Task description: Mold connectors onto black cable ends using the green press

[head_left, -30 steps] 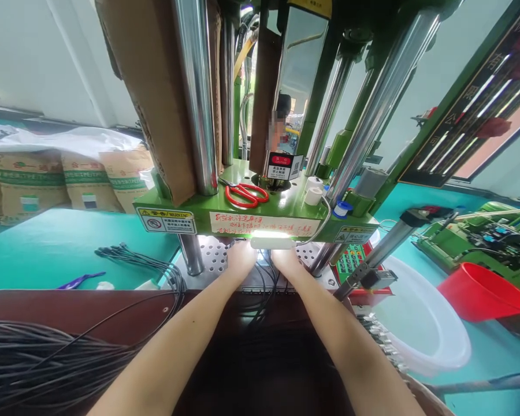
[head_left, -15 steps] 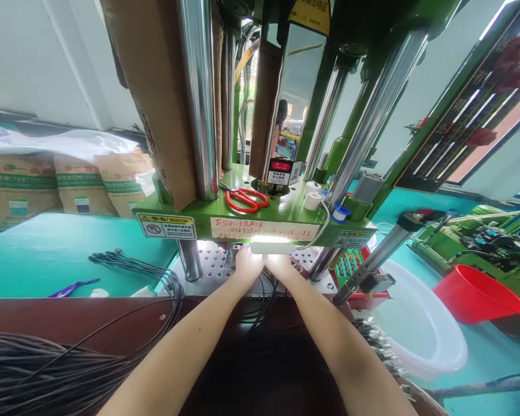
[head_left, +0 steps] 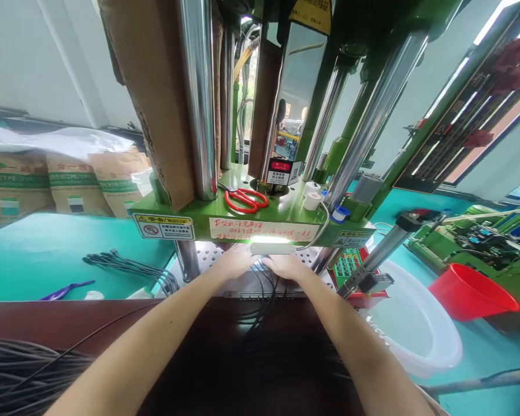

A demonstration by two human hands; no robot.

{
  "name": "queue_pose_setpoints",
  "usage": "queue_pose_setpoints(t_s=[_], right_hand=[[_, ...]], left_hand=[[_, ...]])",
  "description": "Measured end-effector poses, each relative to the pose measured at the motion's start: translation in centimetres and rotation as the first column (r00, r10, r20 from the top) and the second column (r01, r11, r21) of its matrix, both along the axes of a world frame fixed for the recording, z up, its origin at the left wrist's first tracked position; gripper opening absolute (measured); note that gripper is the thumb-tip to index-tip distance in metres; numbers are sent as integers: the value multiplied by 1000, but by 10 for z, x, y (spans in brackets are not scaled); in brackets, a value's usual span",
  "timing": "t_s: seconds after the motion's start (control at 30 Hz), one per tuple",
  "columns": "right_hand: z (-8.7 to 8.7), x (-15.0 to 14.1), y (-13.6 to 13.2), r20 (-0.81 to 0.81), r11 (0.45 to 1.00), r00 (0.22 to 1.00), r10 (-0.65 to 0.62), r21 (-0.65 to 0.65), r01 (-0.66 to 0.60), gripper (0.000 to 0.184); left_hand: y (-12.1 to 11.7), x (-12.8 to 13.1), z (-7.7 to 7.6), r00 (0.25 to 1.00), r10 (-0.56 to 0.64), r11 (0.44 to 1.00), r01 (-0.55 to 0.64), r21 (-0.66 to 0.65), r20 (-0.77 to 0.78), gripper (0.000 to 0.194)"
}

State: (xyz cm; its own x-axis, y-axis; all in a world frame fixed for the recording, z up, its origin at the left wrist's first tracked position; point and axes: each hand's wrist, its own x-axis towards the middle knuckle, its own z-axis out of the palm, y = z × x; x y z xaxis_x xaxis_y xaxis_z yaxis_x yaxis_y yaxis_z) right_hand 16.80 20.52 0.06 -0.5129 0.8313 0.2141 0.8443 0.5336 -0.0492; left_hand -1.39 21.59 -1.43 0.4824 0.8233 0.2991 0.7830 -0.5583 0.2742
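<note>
My left hand (head_left: 238, 260) and my right hand (head_left: 285, 266) reach in under the green upper plate (head_left: 186, 196) of an upright press. A glowing lamp bar (head_left: 272, 248) and its glare cover most of the fingers, so their grip is hidden. Black cables (head_left: 264, 284) come out between the hands over the perforated metal bed (head_left: 205, 257) and hang toward me across its front edge. The right thumb lies close to the upper ends of these cables; whether it touches them is unclear.
Red-handled scissors (head_left: 246, 200) lie on the upper plate. Steel columns (head_left: 204, 115) stand at both sides. Cable bundles lie at left, one a black heap (head_left: 21, 370). At right are a keypad (head_left: 349, 266), a white tub (head_left: 448, 346) and a red bucket (head_left: 472, 292).
Both hands have moved a little apart, the left one outward to the left. More of the cables now shows between them. The view has shifted slightly.
</note>
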Motion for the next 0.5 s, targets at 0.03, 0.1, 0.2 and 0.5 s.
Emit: queue_pose_setpoints(t_s=[0.03,0.1,0.2,0.5], right_hand=[[-1,3,0,17,1000,999,28,-13,-27,36],[-5,5,3,17,999,999,37,-41,-36,39],[-10,2,11,-15,996,1000,-3,-90,2,41],[-5,4,7,-45,996,997,-65,-56,62,39]], left_hand=[[1,-6,-1,999,-39,999,38,-26,-22,33],[5,-13,-5,998,-37,996,33,-88,-50,37],[11,-12,-9,998,25,986,-35,-163,-60,41],[8,-18,-3,1000,-18,991,16,-136,-13,44]])
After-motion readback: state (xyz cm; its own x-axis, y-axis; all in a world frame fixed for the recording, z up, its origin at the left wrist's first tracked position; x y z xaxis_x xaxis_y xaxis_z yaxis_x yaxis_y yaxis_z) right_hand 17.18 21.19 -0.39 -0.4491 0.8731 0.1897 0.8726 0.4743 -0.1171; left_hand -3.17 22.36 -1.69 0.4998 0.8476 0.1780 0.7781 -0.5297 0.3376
